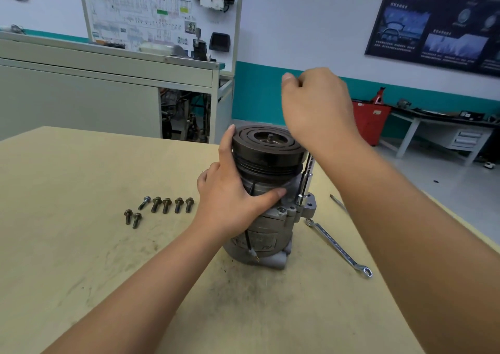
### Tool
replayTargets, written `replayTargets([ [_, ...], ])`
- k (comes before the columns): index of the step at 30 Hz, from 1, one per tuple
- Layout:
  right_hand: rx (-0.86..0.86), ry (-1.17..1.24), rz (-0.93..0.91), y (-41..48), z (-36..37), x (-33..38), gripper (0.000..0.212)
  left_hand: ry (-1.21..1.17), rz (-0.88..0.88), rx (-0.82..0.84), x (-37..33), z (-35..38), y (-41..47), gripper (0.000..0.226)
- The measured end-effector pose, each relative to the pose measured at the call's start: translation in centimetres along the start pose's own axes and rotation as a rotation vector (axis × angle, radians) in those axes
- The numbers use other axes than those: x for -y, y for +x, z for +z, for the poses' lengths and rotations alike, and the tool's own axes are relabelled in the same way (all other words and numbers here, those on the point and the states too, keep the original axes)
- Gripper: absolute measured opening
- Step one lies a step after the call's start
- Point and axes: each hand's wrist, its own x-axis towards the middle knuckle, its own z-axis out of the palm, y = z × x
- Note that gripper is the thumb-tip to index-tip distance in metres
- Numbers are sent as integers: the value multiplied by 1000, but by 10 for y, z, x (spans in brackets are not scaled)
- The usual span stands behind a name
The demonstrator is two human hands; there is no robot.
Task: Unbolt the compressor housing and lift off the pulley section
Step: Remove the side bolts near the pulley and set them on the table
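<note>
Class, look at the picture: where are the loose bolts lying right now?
In the head view, seven loose bolts lie on the tan table, to the left of the compressor and just past the wrist of the left hand.

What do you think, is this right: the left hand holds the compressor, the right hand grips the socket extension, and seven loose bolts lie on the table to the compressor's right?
Not quite. The head view shows the seven loose bolts on the table left of the compressor, not right. The rest stands: left hand holds the compressor, right hand grips the socket extension.
</note>
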Motion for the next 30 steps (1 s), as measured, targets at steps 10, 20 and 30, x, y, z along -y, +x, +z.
replayTargets([
  [10,-164,225,-98,1,7,-6,62,-86,-24,19,-1,-4,2,103],
  [20,130,832,-27,-31,3,-49,20,-98,-12,3,-1,-3,1,103],
  [30,83,1273,235,-5,-31,-53,32,-68,-18,-7,3,-1,2,107],
])
